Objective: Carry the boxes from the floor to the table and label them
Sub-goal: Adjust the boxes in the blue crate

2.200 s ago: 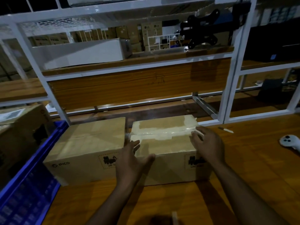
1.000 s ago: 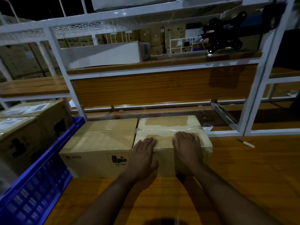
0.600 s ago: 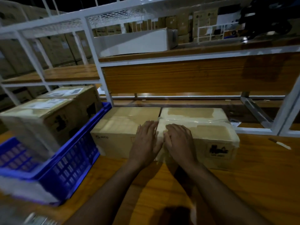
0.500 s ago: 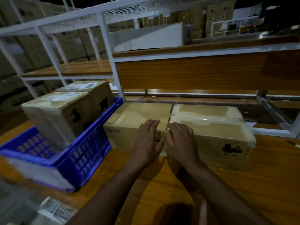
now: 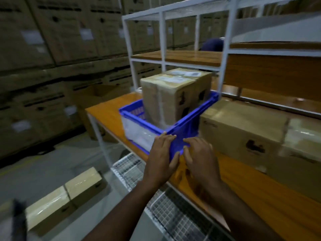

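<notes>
While the view has swung left from where it sat a second ago, both hands have come off the taped box they were pressing flat and now hang empty in front of the blue crate [image 5: 175,126]. The left hand [image 5: 160,158] has fingers extended, tips at the crate's near corner rim; whether they touch it I cannot tell through the blur. The right hand [image 5: 201,157] is loosely spread just beside it, holding nothing.

Boxes already on the table [image 5: 111,108]: the plain carton [image 5: 241,129] next to the crate and, touching its right end, the film-wrapped box [image 5: 302,136] the hands were smoothing earlier. Neither shows a label on the faces visible. Two taller boxes [image 5: 175,94] stand upright in the crate with white labels on top.

Newly in view: two more boxes on the floor [image 5: 64,197], side by side, left of the table and below its edge, well apart from the hands. A dark blurred shape sits at the lower left corner; unidentifiable.

Judgement: the pressing step on the wrapped box looks finished, and the turn toward the floor suggests another fetch is next. Task is partway: at least two boxes remain to lift. The floor boxes are wrapped in shiny film, so likely slippery; a grip under the bottom edges would be safer. The wire mesh shelf [image 5: 173,211] under the table juts out near the path upward.
</notes>
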